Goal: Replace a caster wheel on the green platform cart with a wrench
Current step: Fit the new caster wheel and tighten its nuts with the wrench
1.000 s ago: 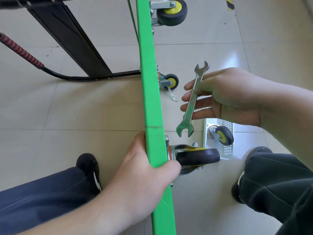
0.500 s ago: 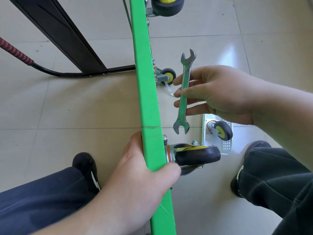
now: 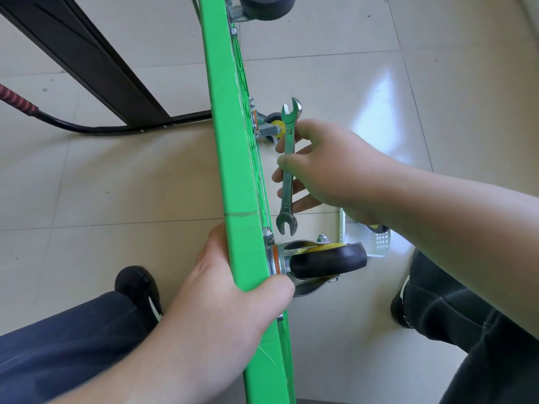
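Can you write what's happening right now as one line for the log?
left hand: grips green cart edge | right hand: holds wrench, lower end just above near caster wheel | wrench not yet on a bolt

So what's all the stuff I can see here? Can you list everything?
Green platform cart: one, bright green, tipped on its edge, running up the middle.
Caster wheels on the cart: three in view, black with yellow hubs; near one by the left hand, a far one behind the wrench, one at the top edge.
Wrench: one, silver, open-ended at both ends, above the near caster, not touching it.
Perforated metal plate: one, silver, on the floor at right, mostly hidden by the right arm.
Cart handle: black tube with a red-and-black grip, on the floor at left.
Floor: pale tiles.
Shoes: two, black, and.
Left hand: grips the cart's edge.
Right hand: holds the wrench.
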